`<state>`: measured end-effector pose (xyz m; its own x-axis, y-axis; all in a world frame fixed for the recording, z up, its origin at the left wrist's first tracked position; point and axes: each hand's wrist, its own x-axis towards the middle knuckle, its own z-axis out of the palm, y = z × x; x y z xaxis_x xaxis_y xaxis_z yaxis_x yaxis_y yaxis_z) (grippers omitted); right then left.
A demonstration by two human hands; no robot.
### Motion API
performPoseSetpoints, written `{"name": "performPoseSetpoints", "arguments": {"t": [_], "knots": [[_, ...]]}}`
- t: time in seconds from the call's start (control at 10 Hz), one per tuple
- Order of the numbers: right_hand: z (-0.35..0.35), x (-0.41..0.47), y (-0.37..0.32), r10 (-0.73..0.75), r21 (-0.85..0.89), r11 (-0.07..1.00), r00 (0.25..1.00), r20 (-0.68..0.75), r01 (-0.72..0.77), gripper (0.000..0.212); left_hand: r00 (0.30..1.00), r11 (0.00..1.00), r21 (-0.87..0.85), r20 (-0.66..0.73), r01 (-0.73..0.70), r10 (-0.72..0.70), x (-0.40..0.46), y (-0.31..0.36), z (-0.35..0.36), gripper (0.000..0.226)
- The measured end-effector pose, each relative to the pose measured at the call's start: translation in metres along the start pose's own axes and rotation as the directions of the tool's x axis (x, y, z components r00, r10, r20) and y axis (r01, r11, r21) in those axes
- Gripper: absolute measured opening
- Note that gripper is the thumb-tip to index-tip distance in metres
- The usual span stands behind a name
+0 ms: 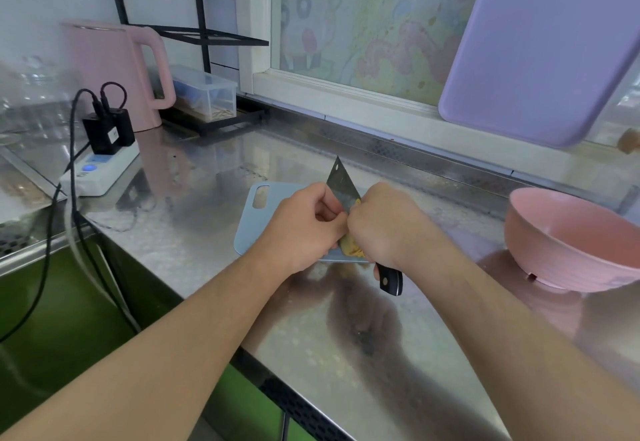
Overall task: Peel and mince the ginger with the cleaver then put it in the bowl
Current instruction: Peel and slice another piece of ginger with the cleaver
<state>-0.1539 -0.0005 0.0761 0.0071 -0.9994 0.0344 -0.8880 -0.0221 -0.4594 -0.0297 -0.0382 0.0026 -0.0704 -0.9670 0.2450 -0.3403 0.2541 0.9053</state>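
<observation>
Two bare forearms reach in from the bottom edge, with no sleeve, watch, bracelet or glove on either. The left hand [304,229] and the right hand [384,226] carry no rings on the fingers that show. The nails are mostly hidden, and those partly in sight look short and unpainted.

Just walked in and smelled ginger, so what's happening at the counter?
A person is peeling ginger over a small blue cutting board on the steel counter. The right hand grips the cleaver by its black handle, blade pointing up and away, against the ginger. The left hand pinches the ginger close to the blade. The pink bowl sits to the right, away from the board, and nothing shows in the part of its inside that is visible.
</observation>
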Motion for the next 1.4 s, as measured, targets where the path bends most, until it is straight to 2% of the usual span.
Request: {"name": "performPoseSetpoints", "arguments": {"t": [0.1,0.2,0.3,0.4,0.5,0.6,0.7,0.8,1.0,1.1,1.2,1.4], "knots": [[0.0,0.002,0.0,-0.008,-0.03,1.0,0.999,0.053,0.01,0.04,1.0,1.0,-0.005,-0.003,-0.004,0.004,0.0,0.0,0.0,0.006],[-0.004,0.0,0.001,-0.09,-0.063,0.994,0.996,0.009,0.09,0.04,1.0,1.0,0.004,-0.004,-0.005,0.005,0.001,-0.002,0.0,0.006],[-0.015,-0.006,-0.004,-0.102,-0.189,0.974,0.988,0.115,0.123,0.038,1.0,1.0,0.006,-0.016,-0.007,0.007,0.002,-0.004,0.001,0.011],[-0.028,-0.011,-0.004,-0.071,-0.178,0.98,0.991,0.111,0.09,0.039,1.0,1.0,0.012,-0.022,-0.016,0.016,0.004,-0.005,0.003,0.015],[-0.034,-0.008,0.004,-0.052,-0.185,0.979,0.986,0.16,0.081,0.029,0.999,1.0,0.023,-0.03,-0.015,0.016,0.004,-0.005,0.003,0.014],[-0.034,-0.006,0.011,-0.038,-0.036,0.998,0.986,0.162,0.044,0.025,0.999,0.999,0.035,-0.032,-0.014,0.016,0.004,-0.005,0.003,0.012],[-0.033,-0.008,0.009,-0.035,-0.075,0.996,0.995,0.092,0.042,0.033,1.0,0.999,0.037,-0.025,-0.014,0.014,0.003,-0.004,0.003,0.013],[-0.021,-0.014,0.008,-0.161,-0.395,0.886,0.959,0.232,0.244,0.038,1.0,1.0,0.019,-0.018,-0.009,0.009,0.001,-0.002,0.002,0.01],[0.007,-0.008,0.015,-0.057,-0.147,0.987,0.994,0.089,0.07,0.032,1.0,1.0,-0.009,-0.009,0.007,-0.007,-0.001,0.0,0.0,0.009],[0.011,-0.005,0.019,-0.075,-0.063,0.995,0.991,0.115,0.082,0.036,1.0,1.0,0.003,-0.01,0.015,-0.015,0.0,0.001,0.0,0.009],[-0.001,-0.009,0.015,0.016,0.143,0.989,0.999,0.051,-0.023,0.025,0.999,0.999,0.002,-0.021,0.042,-0.042,0.002,0.0,-0.001,0.005],[-0.029,0.004,0.031,0.078,0.312,0.949,0.995,-0.064,-0.054,0.034,0.996,0.997,-0.002,-0.029,0.081,-0.081,0.004,0.001,0.0,0.004]]}}
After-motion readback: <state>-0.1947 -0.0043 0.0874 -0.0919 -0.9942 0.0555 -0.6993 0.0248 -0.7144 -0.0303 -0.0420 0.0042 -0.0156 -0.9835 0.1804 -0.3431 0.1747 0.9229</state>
